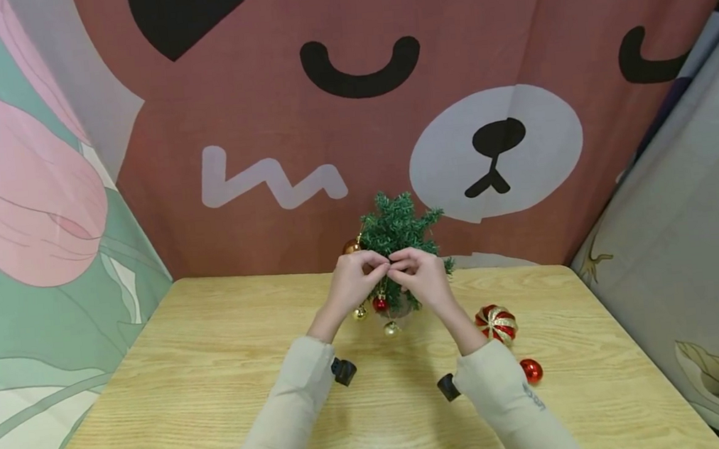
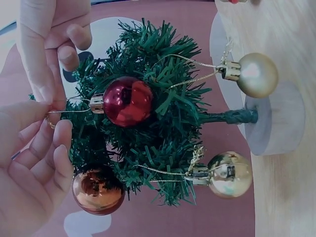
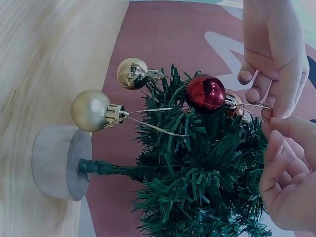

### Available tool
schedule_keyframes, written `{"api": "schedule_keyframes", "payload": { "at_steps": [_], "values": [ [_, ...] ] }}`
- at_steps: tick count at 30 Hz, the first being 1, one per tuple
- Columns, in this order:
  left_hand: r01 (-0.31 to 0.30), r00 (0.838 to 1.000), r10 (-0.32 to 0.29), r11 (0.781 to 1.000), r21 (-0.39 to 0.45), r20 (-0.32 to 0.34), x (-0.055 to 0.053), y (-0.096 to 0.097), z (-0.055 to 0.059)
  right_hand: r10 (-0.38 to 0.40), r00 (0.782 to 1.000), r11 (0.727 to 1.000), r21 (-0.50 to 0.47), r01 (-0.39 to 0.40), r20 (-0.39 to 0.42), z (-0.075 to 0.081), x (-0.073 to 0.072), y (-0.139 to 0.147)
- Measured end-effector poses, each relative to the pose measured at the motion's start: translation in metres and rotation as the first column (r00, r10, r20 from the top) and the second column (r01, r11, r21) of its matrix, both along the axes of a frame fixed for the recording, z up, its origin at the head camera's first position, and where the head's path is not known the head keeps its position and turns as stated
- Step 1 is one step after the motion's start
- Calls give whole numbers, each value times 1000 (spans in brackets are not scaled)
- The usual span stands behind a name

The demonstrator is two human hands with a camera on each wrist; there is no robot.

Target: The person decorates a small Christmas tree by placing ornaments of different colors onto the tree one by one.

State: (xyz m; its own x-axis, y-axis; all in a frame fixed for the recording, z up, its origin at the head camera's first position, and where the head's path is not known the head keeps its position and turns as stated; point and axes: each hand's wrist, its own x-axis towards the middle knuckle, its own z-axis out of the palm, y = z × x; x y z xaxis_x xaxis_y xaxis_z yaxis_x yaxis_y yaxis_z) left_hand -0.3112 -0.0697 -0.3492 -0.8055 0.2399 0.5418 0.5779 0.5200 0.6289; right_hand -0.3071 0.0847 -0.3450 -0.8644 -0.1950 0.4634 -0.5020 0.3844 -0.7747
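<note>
A small artificial Christmas tree (image 1: 398, 225) stands on a round base (image 2: 284, 121) at the back of the table. In front of its branches hangs a shiny red ball ornament (image 2: 128, 101) on a thin gold cord (image 3: 254, 105). My left hand (image 1: 354, 276) and right hand (image 1: 424, 274) meet fingertip to fingertip above the ball, both pinching the cord. Lower on the tree hang a matte gold ball (image 3: 91, 109) and a shiny gold ball (image 2: 229, 174). A copper ball (image 2: 98, 190) is at the left side, beside my left hand.
A red-and-gold striped ball (image 1: 496, 323) and a small red ball (image 1: 531, 370) lie on the wooden table (image 1: 219, 379), near my right forearm. Behind the tree hangs a brown curtain (image 1: 260, 119) with a printed bear face. Patterned curtains flank both sides.
</note>
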Motion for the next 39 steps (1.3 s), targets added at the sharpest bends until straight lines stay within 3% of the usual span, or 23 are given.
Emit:
{"api": "schedule_keyframes", "payload": {
  "at_steps": [11,19,29,39],
  "values": [
    [-83,996,83,997,-5,-31,0,0,1,-54,990,992,108,69,-132,2,-5,3],
    [-128,989,119,986,-109,-87,-5,1,-7,-71,968,950,279,140,-242,-2,-7,3],
    [-220,966,195,965,-145,-169,-9,4,-13,-92,944,903,372,214,-318,-6,-11,2],
    [-231,960,201,962,-145,-196,-10,5,-15,-98,944,878,419,232,-315,-7,-13,0]
  ]
}}
